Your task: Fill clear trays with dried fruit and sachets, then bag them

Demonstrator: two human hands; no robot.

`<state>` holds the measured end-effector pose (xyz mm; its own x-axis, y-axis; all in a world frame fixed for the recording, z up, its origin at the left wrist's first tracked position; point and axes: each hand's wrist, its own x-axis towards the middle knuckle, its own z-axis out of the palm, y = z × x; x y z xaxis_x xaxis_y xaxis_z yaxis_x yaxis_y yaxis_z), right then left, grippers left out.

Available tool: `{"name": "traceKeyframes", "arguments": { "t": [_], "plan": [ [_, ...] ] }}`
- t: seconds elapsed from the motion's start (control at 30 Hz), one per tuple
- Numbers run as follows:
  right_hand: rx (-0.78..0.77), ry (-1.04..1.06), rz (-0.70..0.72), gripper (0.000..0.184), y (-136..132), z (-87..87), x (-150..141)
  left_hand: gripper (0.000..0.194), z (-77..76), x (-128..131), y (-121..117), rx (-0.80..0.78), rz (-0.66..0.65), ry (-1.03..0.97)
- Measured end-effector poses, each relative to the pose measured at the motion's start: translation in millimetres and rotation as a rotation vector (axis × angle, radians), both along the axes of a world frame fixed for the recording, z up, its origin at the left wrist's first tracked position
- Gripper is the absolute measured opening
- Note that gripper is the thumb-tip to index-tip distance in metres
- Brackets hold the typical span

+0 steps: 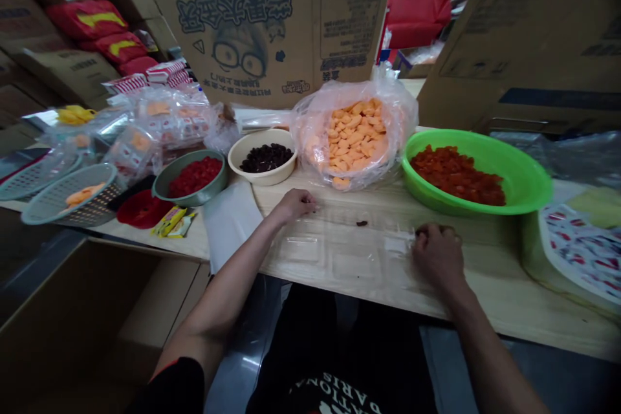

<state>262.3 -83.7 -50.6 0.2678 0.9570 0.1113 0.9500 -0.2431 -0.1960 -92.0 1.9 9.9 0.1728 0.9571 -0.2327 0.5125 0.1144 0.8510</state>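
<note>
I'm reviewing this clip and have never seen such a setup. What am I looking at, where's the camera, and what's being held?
There is no robot here: these are a person's bare hands. The one picture comes from a camera worn on the head, looking forward and down. On the table, clear plastic trays lie between the left hand and the right hand. The hands are at the trays, but whether either one grips anything is too blurred to tell. Behind stand a grey bowl of red pieces, a cream bowl of dark pieces, a clear bag of orange pieces, and a green bowl of orange-red pieces.
</note>
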Motion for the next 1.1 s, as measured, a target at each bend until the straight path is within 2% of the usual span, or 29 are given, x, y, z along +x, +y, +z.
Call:
{"name": "traceKeyframes", "arguments": {
  "t": [0.1, 0.23, 0.37, 0.53, 0.67, 0.87, 0.93, 1.0, 1.1],
  "plan": [
    [-0.002, -0.007, -0.007, 0.03, 1, -0.4, 0, 0.017, -9.8, 4, -1, 0.042, -0.055, 0.105],
    [0.01, -0.026, 0.0, 0.03, 1, -1.1, 1, 0.03, -9.9, 0, 2, 0.144, -0.126, 0.272],
    [0.018, -0.027, 0.013, 0.03, 1, -3.9, 3, 0.026, -8.4, -6, 5, 0.185, -0.112, 0.371],
    [0.025, -0.036, 0.02, 0.03, 3, -7.8, 4, 0.017, -13.5, 6, -1, 0.206, -0.198, 0.462],
    [0.015, -0.022, -0.003, 0.031, 2, -5.2, 3, 0.025, -15.5, 10, -6, 0.232, -0.217, 0.457],
    [0.03, 0.013, 0.0, 0.033, 2, -2.3, 1, 0.018, -19.2, 3, -8, 0.217, -0.235, 0.329],
    [0.016, 0.02, -0.009, 0.034, 1, -1.5, -1, 0.015, -16.3, 0, -7, 0.202, -0.212, 0.301],
    [-0.021, 0.025, -0.027, 0.035, -1, 4.0, -3, 0.016, -6.9, -6, -1, 0.209, -0.157, 0.266],
    [0.015, 0.011, 0.025, 0.036, -3, 29.0, 3, 0.02, 20.0, -25, 25, 0.368, 0.047, 0.275]
  ]
}}
